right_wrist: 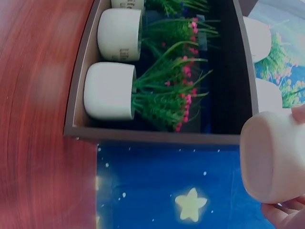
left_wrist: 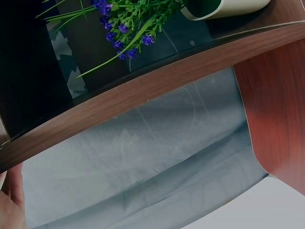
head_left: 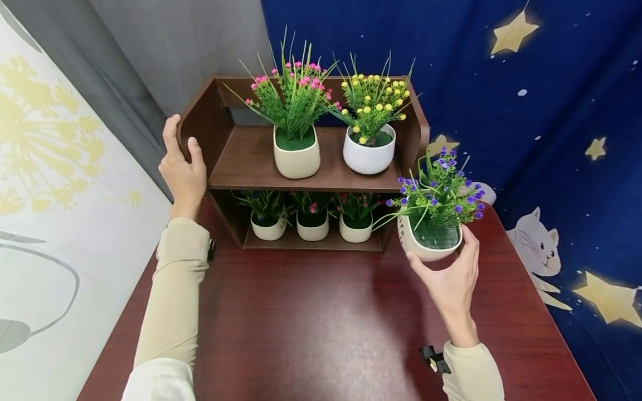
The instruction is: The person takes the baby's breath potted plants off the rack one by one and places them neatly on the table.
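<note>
My right hand [head_left: 453, 278] grips a white pot [head_left: 430, 250] of purple flowers by its lower part, thumb on one side and fingers on the other, off the right front of the brown shelf [head_left: 251, 161]. The right wrist view shows that pot's base [right_wrist: 274, 157] with fingers at its edges. My left hand [head_left: 185, 172] holds the shelf's left side panel, fingers around its edge; only part of that hand [left_wrist: 12, 200] shows in the left wrist view. On the upper board stand a cream pot [head_left: 297, 161] with pink flowers and a white pot [head_left: 369, 156] with yellow flowers.
Three potted plants stand in the lower compartment, among them a left pot [head_left: 268, 229] and a right pot [head_left: 356, 229]. The shelf stands on a red-brown table [head_left: 301, 312]. Behind hang a grey curtain [head_left: 135, 44] and a blue curtain [head_left: 451, 67] with stars.
</note>
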`<control>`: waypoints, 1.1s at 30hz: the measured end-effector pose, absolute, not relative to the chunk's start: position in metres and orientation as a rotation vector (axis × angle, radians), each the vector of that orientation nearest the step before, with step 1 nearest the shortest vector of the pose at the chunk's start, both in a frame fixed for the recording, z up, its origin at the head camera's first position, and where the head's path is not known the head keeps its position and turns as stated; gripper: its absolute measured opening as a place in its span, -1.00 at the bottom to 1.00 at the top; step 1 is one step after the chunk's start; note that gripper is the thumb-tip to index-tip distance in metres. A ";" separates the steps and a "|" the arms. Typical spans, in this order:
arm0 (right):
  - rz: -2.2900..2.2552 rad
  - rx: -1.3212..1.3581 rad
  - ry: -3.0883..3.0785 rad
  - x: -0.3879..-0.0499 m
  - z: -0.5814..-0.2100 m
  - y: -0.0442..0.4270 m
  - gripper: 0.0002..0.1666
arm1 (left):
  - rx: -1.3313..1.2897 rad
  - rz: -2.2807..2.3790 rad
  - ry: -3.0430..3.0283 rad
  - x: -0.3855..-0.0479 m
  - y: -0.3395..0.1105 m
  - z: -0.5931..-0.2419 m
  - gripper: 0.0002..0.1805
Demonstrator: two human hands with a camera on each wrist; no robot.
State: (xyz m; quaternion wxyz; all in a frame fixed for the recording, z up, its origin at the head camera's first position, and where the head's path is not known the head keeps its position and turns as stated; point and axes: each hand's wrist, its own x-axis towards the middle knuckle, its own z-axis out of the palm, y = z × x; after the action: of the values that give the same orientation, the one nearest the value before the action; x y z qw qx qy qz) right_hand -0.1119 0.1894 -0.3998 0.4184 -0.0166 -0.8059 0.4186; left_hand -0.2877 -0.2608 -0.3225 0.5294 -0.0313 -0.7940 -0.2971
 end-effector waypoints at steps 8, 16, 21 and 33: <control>1.050 -0.142 -2.008 -0.117 -0.412 0.205 0.17 | -0.083 -0.717 -1.891 -0.289 -0.260 -0.322 -0.55; 1.040 -0.236 -2.055 -0.125 -0.426 0.218 0.10 | -0.072 -0.712 -1.893 -0.289 -0.262 -0.322 -0.55; 1.048 -0.268 -2.093 -0.132 -0.439 0.224 0.09 | -0.077 -0.715 -1.890 -0.289 -0.261 -0.322 -0.55; 1.108 -0.334 -2.153 -0.148 -0.465 0.228 0.07 | -0.063 -0.704 -1.875 -0.289 -0.260 -0.322 -0.54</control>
State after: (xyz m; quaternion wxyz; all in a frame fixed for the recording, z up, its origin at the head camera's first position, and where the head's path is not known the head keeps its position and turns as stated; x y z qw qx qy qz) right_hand -0.1484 0.2282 -0.4649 0.3416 -0.1286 -0.8278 0.4261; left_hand -0.2889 -0.2596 -0.3218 0.5387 -0.0263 -0.7883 -0.2959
